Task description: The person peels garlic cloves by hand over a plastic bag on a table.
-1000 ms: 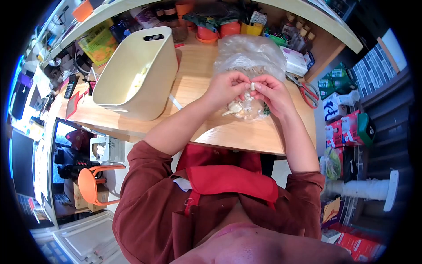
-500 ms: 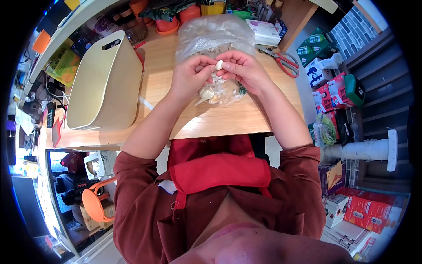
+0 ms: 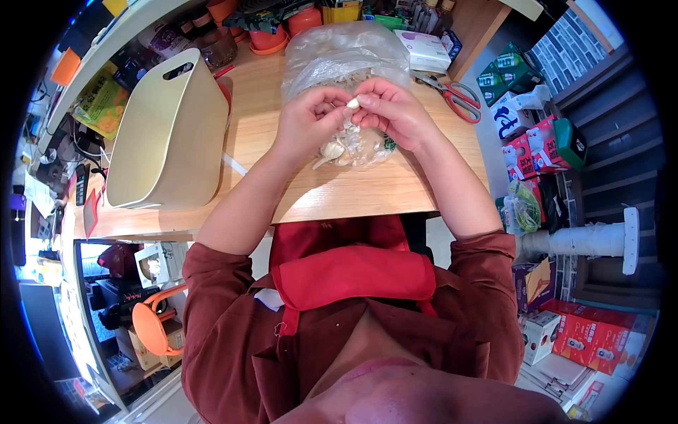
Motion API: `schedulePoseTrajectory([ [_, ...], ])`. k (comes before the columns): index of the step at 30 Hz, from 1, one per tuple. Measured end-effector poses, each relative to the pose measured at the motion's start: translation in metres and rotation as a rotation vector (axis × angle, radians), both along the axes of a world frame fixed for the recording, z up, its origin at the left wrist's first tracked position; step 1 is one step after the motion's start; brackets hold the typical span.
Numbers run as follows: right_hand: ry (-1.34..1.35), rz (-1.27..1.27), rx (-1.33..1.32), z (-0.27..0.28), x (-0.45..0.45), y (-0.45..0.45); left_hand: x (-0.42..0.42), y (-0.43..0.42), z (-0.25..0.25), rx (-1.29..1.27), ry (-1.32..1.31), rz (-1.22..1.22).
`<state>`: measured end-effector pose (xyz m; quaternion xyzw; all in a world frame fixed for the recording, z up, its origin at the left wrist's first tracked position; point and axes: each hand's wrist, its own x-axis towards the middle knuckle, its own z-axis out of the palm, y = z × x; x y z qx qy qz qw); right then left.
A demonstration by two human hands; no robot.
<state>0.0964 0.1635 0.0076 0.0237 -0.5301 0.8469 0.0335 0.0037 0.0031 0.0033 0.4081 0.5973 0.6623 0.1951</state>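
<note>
Between my two hands is a small pale garlic clove (image 3: 353, 103), held above the wooden desk. My left hand (image 3: 315, 119) pinches its left end with thumb and forefinger. From the other side, my right hand (image 3: 393, 112) grips it with thumb and curled fingers. Beneath the hands lies a clear plastic bag (image 3: 346, 56), spread towards the back of the desk. A garlic bulb (image 3: 332, 150) rests on the bag's near part, with papery bits around it that I cannot make out singly.
A tall cream bin (image 3: 162, 134) stands on the desk at the left. Red-handled scissors (image 3: 455, 99) lie at the back right, close to a white box (image 3: 422, 52). Orange pots (image 3: 268, 42) line the back edge. Cartons (image 3: 530, 152) are stacked on the floor to the right.
The garlic clove has turned a little and now tilts up to the right. My right fingers have shifted slightly around it; the bag and bulb look the same.
</note>
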Motion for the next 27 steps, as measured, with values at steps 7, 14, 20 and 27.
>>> schedulePoseTrajectory([
  [7,-0.047,-0.001,0.032,-0.0006,-0.0001,-0.0014,-0.0002,-0.0043,0.0079,-0.045,-0.064,-0.019],
  [14,-0.058,0.031,0.075,0.0023,0.0009,-0.0023,-0.0044,-0.0028,0.0041,-0.060,-0.069,-0.011],
  [20,-0.046,0.041,0.070,0.0016,0.0001,-0.0016,-0.0020,-0.0029,0.0082,-0.044,-0.117,-0.035],
  [27,-0.042,0.050,0.067,0.0034,0.0013,-0.0027,0.0009,-0.0031,0.0108,0.003,-0.086,-0.024],
])
